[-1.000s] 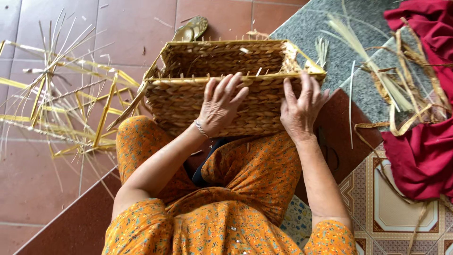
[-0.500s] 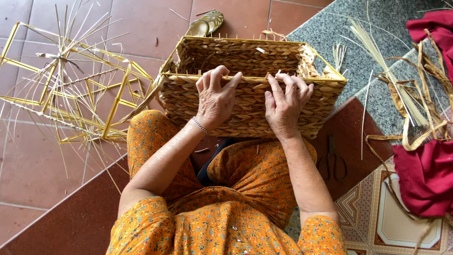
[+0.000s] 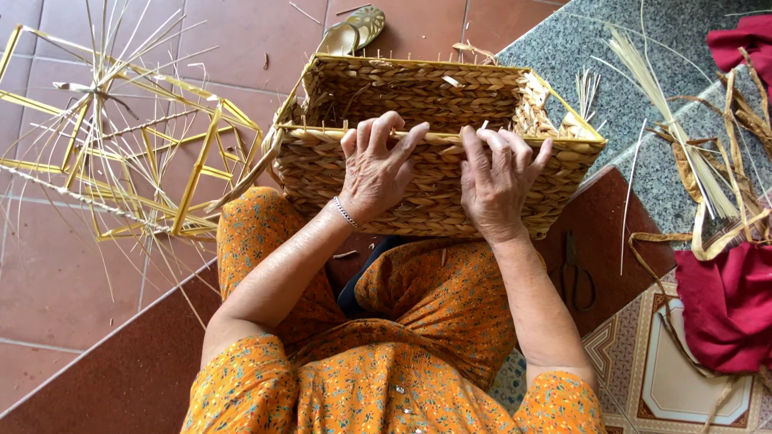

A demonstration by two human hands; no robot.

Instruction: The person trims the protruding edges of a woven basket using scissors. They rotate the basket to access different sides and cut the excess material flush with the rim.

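Note:
A rectangular woven straw basket (image 3: 418, 88) rests against my knees, its opening facing up and away from me. My left hand (image 3: 376, 165) lies flat on the near wall, fingers hooked over the rim. My right hand (image 3: 498, 178) grips the same rim just to the right, fingers curled over the edge. Both arms reach out over my orange flowered clothing (image 3: 402, 354).
A yellow wire frame with loose straw strands (image 3: 121, 153) lies on the red tiles at left. A sandal (image 3: 354, 28) sits beyond the basket. Scissors (image 3: 575, 273) lie at right, beside dried fibre strips (image 3: 708, 185) and red cloth (image 3: 724, 301).
Both hands have slid up the near wall to the rim and moved closer together. The basket has tipped so its inside shows more.

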